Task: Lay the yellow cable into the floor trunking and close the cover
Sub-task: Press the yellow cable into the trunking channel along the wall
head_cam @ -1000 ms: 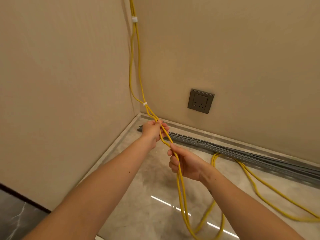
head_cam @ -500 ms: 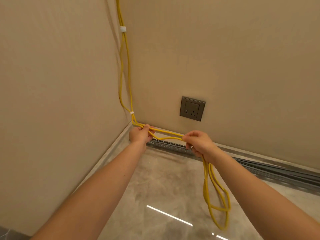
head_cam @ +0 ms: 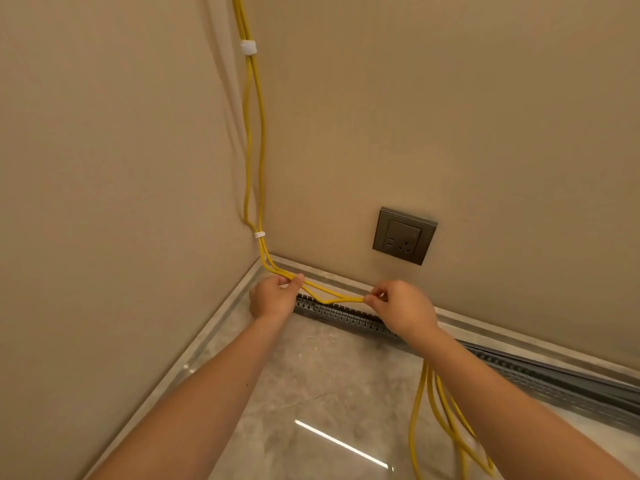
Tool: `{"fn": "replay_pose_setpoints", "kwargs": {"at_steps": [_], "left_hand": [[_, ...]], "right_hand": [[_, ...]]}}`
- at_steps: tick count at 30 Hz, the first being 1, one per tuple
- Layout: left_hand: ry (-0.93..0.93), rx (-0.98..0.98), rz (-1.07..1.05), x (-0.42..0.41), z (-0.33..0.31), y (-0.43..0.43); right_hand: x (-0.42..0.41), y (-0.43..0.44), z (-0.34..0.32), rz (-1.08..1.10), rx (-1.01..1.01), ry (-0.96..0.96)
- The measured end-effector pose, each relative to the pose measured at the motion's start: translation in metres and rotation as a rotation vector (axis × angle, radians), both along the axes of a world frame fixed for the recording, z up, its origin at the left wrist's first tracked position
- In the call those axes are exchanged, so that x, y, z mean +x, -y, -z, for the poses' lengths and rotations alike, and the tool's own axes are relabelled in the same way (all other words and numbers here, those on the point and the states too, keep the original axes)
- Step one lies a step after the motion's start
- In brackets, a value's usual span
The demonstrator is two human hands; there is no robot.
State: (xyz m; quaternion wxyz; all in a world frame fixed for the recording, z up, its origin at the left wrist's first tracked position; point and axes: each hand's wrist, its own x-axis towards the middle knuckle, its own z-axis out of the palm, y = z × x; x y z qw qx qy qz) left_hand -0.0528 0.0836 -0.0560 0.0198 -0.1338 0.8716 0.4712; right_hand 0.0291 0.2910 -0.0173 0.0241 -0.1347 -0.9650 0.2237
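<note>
**Both hands stretch the cable over the trunking's corner end**

Left hand and right hand, mid-frame, each pinch the doubled yellow cable just above the slotted trunking. I'd keep the span taut and press both strands down between the slots together. Cover unseen; slack loops run off the lower right edge.

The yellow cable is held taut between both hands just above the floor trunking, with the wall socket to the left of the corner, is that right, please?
Not quite: the head view shows the wall socket to the right of the corner. The rest holds: left hand and right hand hold the yellow cable just above the floor trunking.
</note>
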Motion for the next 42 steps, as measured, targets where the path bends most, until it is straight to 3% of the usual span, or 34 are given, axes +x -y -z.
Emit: {"fn": "replay_pose_setpoints", "kwargs": {"at_steps": [4, 20, 27, 32, 36, 42], "left_hand": [[-0.066, -0.256, -0.004, -0.003, 0.010, -0.001], [-0.123, -0.439, 0.110, -0.005, 0.017, 0.010], [-0.259, -0.589, 0.210, 0.012, 0.020, 0.015], [-0.377, -0.421, 0.426, 0.030, 0.024, 0.024], [-0.381, -0.368, 0.313, 0.041, 0.016, 0.026], [-0.559, -0.723, 0.720, 0.029, 0.002, 0.025]], "right_hand": [[-0.007, 0.003, 0.012, -0.031, 0.029, -0.012], [0.002, -0.005, 0.029, -0.337, 0.128, 0.013], [0.007, 0.010, 0.025, -0.656, 0.361, -0.020], [0.009, 0.019, 0.026, -0.629, 0.357, -0.007], [0.006, 0.019, 0.026, -0.619, 0.352, 0.022], [0.003, 0.020, 0.026, -0.561, 0.329, 0.070]]}}
